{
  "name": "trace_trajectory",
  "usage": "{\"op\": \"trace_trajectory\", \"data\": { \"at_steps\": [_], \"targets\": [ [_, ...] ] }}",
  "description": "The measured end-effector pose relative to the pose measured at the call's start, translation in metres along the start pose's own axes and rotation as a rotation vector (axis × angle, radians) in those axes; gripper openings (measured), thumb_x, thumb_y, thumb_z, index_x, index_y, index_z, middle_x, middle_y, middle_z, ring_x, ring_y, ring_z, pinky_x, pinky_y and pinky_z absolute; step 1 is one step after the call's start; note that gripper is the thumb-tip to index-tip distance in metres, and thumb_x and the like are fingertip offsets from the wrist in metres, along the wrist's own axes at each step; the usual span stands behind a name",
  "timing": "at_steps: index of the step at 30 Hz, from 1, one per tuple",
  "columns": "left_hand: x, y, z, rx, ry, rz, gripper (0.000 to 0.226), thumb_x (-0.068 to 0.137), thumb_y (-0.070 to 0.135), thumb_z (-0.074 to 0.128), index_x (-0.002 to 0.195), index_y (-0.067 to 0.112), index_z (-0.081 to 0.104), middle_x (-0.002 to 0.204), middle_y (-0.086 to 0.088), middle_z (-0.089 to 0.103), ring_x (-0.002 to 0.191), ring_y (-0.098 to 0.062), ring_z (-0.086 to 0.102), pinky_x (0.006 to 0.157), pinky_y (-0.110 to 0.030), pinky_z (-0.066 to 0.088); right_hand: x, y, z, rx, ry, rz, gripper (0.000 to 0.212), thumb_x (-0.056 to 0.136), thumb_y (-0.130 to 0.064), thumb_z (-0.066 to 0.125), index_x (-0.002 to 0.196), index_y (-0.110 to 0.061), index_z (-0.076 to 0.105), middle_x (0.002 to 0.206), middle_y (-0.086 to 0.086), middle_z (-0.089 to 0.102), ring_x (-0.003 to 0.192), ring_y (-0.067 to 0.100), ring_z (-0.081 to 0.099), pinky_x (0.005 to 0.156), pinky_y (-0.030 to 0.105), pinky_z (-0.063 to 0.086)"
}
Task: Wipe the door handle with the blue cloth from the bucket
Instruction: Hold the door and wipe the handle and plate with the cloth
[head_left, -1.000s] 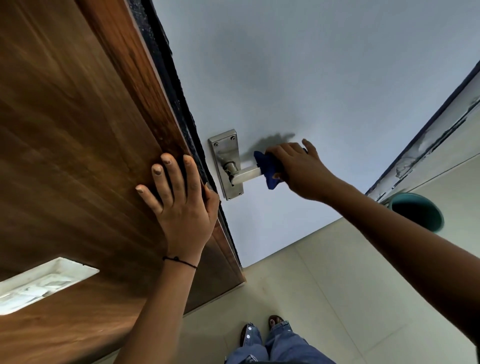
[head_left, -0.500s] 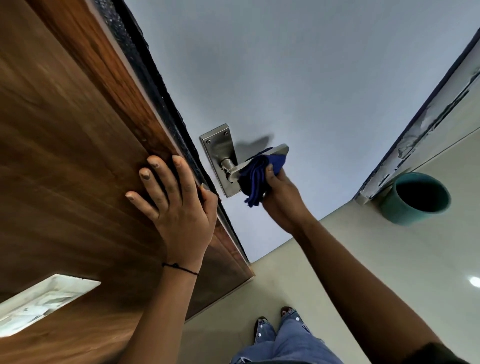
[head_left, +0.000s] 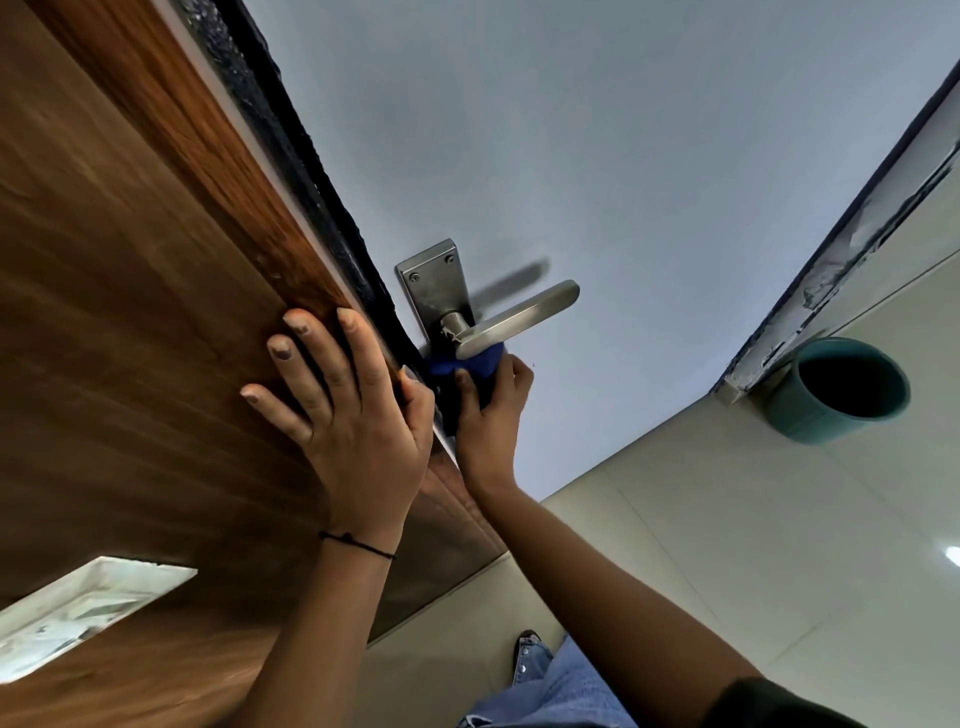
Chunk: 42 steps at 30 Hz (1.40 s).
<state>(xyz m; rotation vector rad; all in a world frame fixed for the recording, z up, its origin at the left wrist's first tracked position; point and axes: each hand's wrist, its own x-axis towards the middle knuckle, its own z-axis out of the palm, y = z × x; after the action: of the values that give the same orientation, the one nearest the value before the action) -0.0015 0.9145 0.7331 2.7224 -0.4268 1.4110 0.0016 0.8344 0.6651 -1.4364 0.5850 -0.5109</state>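
Note:
A steel lever door handle (head_left: 519, 319) juts from its steel backplate (head_left: 434, 286) on the pale grey door face (head_left: 597, 156). My right hand (head_left: 491, 410) is closed on the bunched blue cloth (head_left: 475, 364) and presses it up against the underside of the lever, close to the spindle and the bottom of the backplate. Most of the cloth is hidden behind the lever and my fingers. My left hand (head_left: 337, 400) lies flat with fingers spread on the brown wooden door edge (head_left: 130, 338), holding nothing.
A teal bucket (head_left: 836, 395) stands on the beige tiled floor (head_left: 727, 545) at the right, beside the chipped door frame (head_left: 857, 208). My jeans and a sandalled foot (head_left: 530, 660) show at the bottom. A white latch recess (head_left: 78, 613) sits in the wooden edge at lower left.
My right hand slid the cloth from the lever's outer end inward to its base beneath the spindle, leaving the lever bare. My left hand stayed flat on the wooden edge.

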Motion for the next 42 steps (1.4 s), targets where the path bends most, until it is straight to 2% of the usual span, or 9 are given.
{"op": "trace_trajectory", "data": {
  "at_steps": [3, 7, 14, 20, 26, 30, 36, 39, 42],
  "targets": [
    [-0.001, 0.0, 0.0, -0.003, 0.0, -0.004, 0.087, 0.091, 0.03, 0.043, 0.148, 0.014, -0.021, 0.144, -0.027, 0.01, 0.141, -0.019, -0.034, 0.114, -0.043, -0.022, 0.003, 0.003, 0.017, -0.007, 0.16, -0.015, 0.045, 0.094, -0.014, 0.051, 0.138, -0.018, 0.042, 0.12, -0.006, 0.035, 0.107, 0.007, 0.03, 0.103, 0.024, 0.032],
    [0.001, 0.0, 0.0, -0.007, -0.008, 0.004, 0.088, 0.092, 0.03, 0.043, 0.147, 0.014, -0.023, 0.143, -0.028, 0.009, 0.143, -0.025, -0.03, 0.114, -0.043, -0.022, 0.009, 0.013, 0.022, -0.137, 0.166, -0.086, 0.05, 0.092, -0.01, 0.047, 0.14, -0.021, 0.038, 0.128, 0.003, 0.039, 0.105, 0.003, 0.025, 0.099, 0.027, 0.034],
    [-0.001, -0.001, 0.004, 0.029, 0.035, 0.016, 0.088, 0.09, 0.028, 0.046, 0.149, 0.012, -0.018, 0.145, -0.027, 0.011, 0.143, -0.021, -0.031, 0.115, -0.045, -0.018, 0.014, 0.044, -0.005, -0.418, 0.048, 0.042, 0.066, 0.094, -0.013, 0.049, 0.151, -0.026, 0.019, 0.14, 0.009, 0.034, 0.124, 0.027, 0.036, 0.104, 0.039, 0.042],
    [-0.004, -0.002, 0.007, 0.038, 0.049, 0.034, 0.087, 0.089, 0.026, 0.046, 0.15, 0.01, -0.014, 0.148, -0.024, 0.003, 0.145, -0.023, -0.027, 0.116, -0.048, -0.014, 0.025, 0.009, -0.054, -0.052, 0.35, -0.037, 0.057, 0.092, -0.014, 0.056, 0.14, -0.034, 0.034, 0.127, 0.001, 0.041, 0.119, 0.023, 0.05, 0.101, 0.047, 0.048],
    [0.0, 0.0, 0.009, 0.046, 0.073, 0.037, 0.086, 0.089, 0.026, 0.046, 0.15, 0.01, -0.012, 0.148, -0.024, 0.008, 0.145, -0.023, -0.025, 0.117, -0.047, -0.014, -0.005, -0.014, -0.035, -0.231, 0.158, -0.423, 0.055, 0.085, -0.002, 0.059, 0.134, -0.027, 0.05, 0.122, -0.005, 0.037, 0.108, 0.0, 0.041, 0.094, 0.006, 0.036],
    [-0.001, 0.0, 0.008, 0.041, 0.074, 0.03, 0.09, 0.088, 0.025, 0.05, 0.149, 0.011, -0.014, 0.146, -0.024, 0.014, 0.145, -0.031, -0.01, 0.117, -0.047, -0.013, -0.015, -0.014, -0.032, -0.326, 0.056, -0.523, 0.051, 0.085, -0.007, 0.058, 0.133, -0.026, 0.052, 0.126, 0.003, 0.043, 0.11, 0.005, 0.037, 0.095, 0.006, 0.034],
    [-0.001, 0.002, 0.006, 0.07, 0.048, 0.024, 0.076, 0.087, 0.026, 0.049, 0.147, 0.01, 0.005, 0.146, -0.022, 0.015, 0.137, -0.034, 0.002, 0.115, -0.049, -0.006, 0.03, -0.024, -0.065, -0.26, 0.257, -0.369, 0.047, 0.084, -0.002, 0.058, 0.127, -0.019, 0.06, 0.121, 0.009, 0.05, 0.101, 0.023, 0.053, 0.086, 0.019, 0.041],
    [-0.001, 0.001, 0.007, 0.077, 0.06, 0.02, 0.082, 0.088, 0.026, 0.048, 0.151, 0.01, -0.002, 0.146, -0.022, 0.015, 0.138, -0.032, -0.001, 0.116, -0.046, -0.013, 0.001, -0.015, -0.041, -0.36, 0.116, -0.556, 0.047, 0.082, -0.002, 0.062, 0.127, -0.018, 0.061, 0.12, 0.011, 0.052, 0.101, 0.014, 0.045, 0.089, 0.006, 0.033],
    [-0.001, 0.0, 0.007, 0.079, 0.067, 0.026, 0.088, 0.089, 0.027, 0.048, 0.15, 0.011, -0.013, 0.146, -0.022, 0.015, 0.137, -0.033, 0.002, 0.117, -0.045, -0.014, -0.007, -0.01, -0.034, -0.401, 0.017, -0.639, 0.043, 0.085, -0.01, 0.061, 0.127, -0.018, 0.06, 0.121, 0.012, 0.055, 0.107, 0.02, 0.046, 0.09, 0.009, 0.033]
  ]
}}
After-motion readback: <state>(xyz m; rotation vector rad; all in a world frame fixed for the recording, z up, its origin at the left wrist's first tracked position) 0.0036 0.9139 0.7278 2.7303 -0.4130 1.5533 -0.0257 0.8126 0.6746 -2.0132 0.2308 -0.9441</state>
